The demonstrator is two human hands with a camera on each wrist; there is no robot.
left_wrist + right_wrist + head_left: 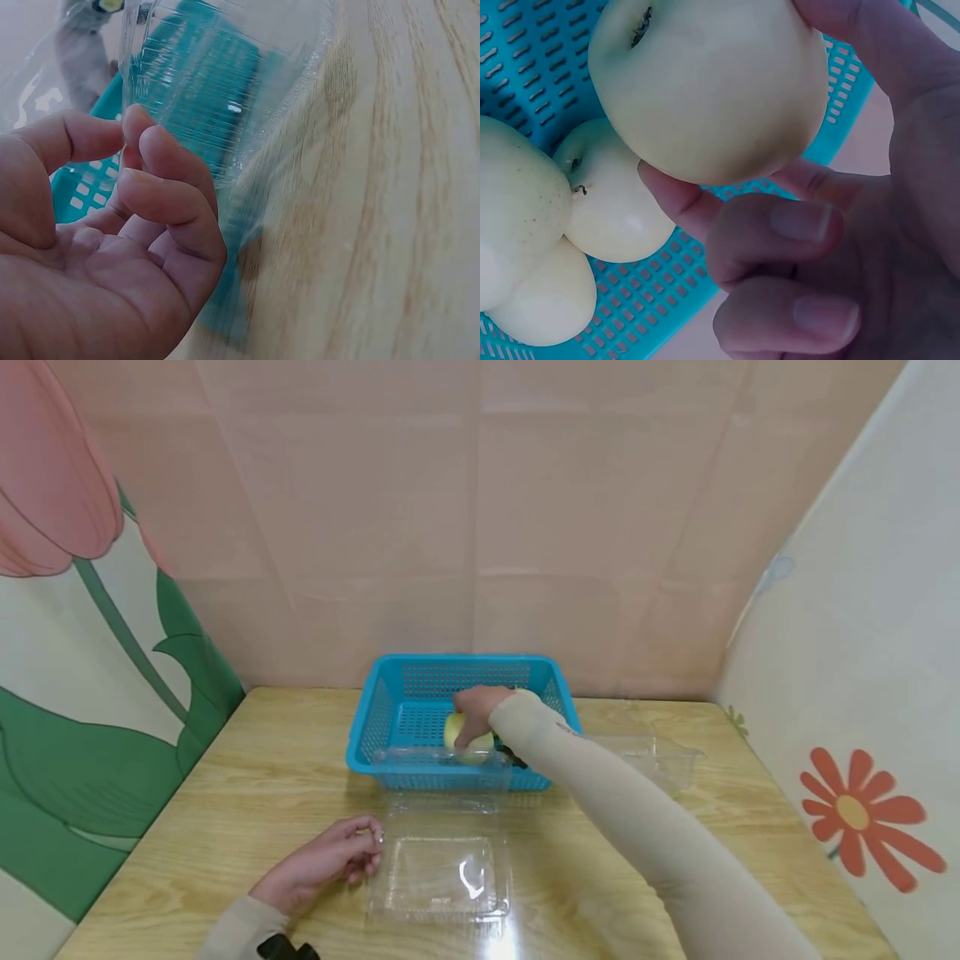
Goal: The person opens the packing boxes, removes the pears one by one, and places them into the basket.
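My right hand (480, 706) grips a pale yellow apple (712, 90) over the blue basket (362, 747), thumb on one side and fingers beneath in the right wrist view. More pale apples, among them a spotted apple (517, 214), lie in the basket below it. On the table in front, a clear plastic clamshell box (442, 877) stands with its lid raised against the basket's near side. My left hand (333, 860) is at the box's left edge. Its thumb and index finger pinch the thin plastic rim in the left wrist view, with the other fingers curled.
Another clear plastic box (660, 760) stands right of the basket, partly behind my right sleeve (637, 802). The wooden table (247, 793) meets a pink-covered wall (480, 527) at the back, with painted walls on both sides.
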